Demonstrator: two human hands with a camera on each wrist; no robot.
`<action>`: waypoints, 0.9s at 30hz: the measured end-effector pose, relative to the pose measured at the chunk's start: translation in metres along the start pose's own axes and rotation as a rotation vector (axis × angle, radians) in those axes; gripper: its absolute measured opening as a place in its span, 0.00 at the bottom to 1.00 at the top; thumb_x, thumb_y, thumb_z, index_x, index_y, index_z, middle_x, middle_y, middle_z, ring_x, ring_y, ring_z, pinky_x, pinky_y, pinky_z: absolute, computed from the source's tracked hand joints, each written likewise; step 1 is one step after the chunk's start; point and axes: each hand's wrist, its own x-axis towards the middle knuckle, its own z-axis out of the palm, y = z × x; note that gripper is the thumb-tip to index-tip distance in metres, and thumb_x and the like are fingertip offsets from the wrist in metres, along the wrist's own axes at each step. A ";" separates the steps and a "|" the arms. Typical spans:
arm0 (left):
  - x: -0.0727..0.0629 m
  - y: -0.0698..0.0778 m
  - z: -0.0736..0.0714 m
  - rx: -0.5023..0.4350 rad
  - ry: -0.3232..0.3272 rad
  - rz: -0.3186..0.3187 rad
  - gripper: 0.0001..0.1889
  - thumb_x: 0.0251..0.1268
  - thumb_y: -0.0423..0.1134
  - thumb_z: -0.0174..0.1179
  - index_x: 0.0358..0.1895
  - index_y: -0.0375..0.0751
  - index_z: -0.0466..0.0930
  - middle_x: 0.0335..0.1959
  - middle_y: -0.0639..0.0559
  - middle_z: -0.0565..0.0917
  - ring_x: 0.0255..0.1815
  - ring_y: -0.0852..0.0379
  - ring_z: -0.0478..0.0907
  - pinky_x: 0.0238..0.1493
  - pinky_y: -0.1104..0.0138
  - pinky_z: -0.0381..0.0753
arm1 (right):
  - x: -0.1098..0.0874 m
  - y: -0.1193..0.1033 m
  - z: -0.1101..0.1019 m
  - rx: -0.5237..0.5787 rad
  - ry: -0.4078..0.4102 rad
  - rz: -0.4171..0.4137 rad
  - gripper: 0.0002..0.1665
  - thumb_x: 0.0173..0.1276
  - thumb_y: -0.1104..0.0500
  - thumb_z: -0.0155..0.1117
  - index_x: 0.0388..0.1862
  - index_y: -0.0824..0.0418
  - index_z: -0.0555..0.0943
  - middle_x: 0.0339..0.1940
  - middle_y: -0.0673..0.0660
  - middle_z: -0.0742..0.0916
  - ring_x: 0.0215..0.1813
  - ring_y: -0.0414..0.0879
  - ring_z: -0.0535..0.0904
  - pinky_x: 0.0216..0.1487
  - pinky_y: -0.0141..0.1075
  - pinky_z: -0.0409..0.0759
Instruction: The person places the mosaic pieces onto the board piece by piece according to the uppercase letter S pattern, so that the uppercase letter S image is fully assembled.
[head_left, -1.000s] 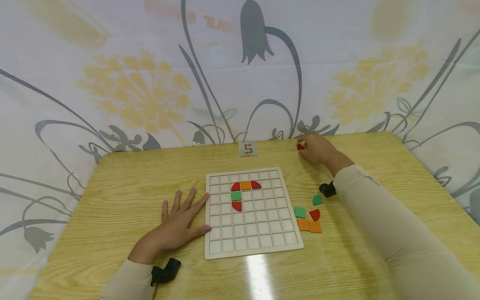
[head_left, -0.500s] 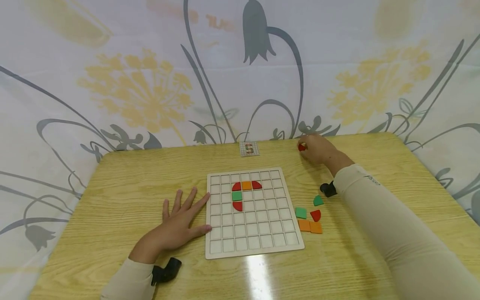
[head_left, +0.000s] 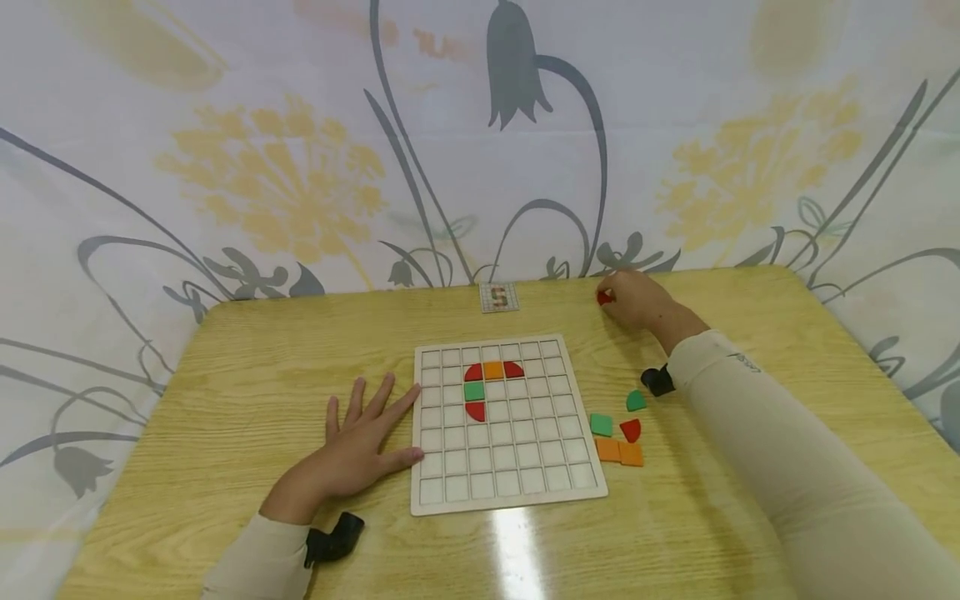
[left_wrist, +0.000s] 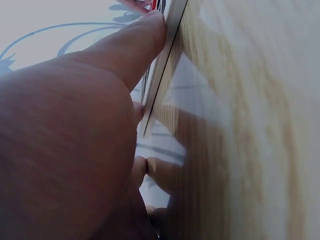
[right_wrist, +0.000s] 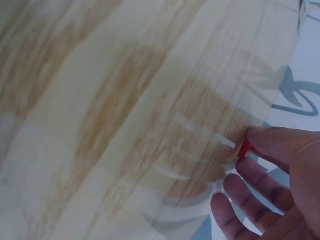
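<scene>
My right hand [head_left: 636, 300] is at the back right of the table, pinching a small red tile [right_wrist: 244, 146] between thumb and fingers; most of the tile is hidden in the head view. My left hand [head_left: 352, 450] lies with fingers spread, its thumb and index fingertip touching the left edge of the white grid board [head_left: 517, 497]. On the board sit a red quarter-round tile [head_left: 473, 372], an orange square [head_left: 492, 370], another red tile [head_left: 513, 369], a green square [head_left: 474, 391] and a lower red tile [head_left: 476, 411].
Right of the board lie a green square [head_left: 602, 424], a green quarter-round [head_left: 635, 400], a red quarter-round [head_left: 631, 430] and two orange squares [head_left: 619, 452]. A small pattern card [head_left: 498, 297] with an S-like figure lies at the back, before a flowered cloth [head_left: 285, 150].
The right hand stays at the back right with its red tile, turning slightly so that less of the tile shows. The left hand keeps its place at the board's edge.
</scene>
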 end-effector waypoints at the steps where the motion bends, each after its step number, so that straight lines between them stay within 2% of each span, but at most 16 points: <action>1: 0.000 0.000 0.001 0.000 -0.001 0.000 0.44 0.69 0.62 0.58 0.82 0.59 0.47 0.84 0.42 0.36 0.80 0.33 0.17 0.68 0.33 0.12 | -0.001 0.001 0.001 -0.003 -0.004 0.001 0.19 0.71 0.67 0.56 0.58 0.74 0.80 0.54 0.72 0.85 0.55 0.66 0.81 0.56 0.56 0.79; 9: -0.001 0.002 0.001 -0.010 0.008 0.002 0.43 0.69 0.62 0.58 0.82 0.59 0.47 0.84 0.42 0.36 0.80 0.31 0.18 0.68 0.32 0.12 | -0.006 0.002 0.000 0.003 -0.015 0.020 0.18 0.71 0.67 0.56 0.57 0.72 0.80 0.54 0.71 0.85 0.57 0.66 0.80 0.58 0.57 0.78; 20: 0.001 -0.002 0.003 0.014 0.016 -0.001 0.44 0.68 0.63 0.58 0.82 0.60 0.47 0.84 0.43 0.36 0.80 0.32 0.18 0.69 0.32 0.13 | -0.016 0.001 -0.002 0.049 -0.021 0.030 0.21 0.71 0.65 0.58 0.60 0.72 0.78 0.53 0.72 0.85 0.55 0.64 0.81 0.55 0.55 0.80; 27: 0.002 -0.001 0.003 0.023 0.024 0.006 0.43 0.68 0.63 0.58 0.82 0.61 0.48 0.84 0.42 0.37 0.80 0.31 0.19 0.69 0.32 0.14 | -0.026 -0.006 -0.001 0.095 0.012 -0.019 0.21 0.69 0.66 0.58 0.60 0.71 0.79 0.49 0.69 0.86 0.49 0.61 0.83 0.50 0.51 0.82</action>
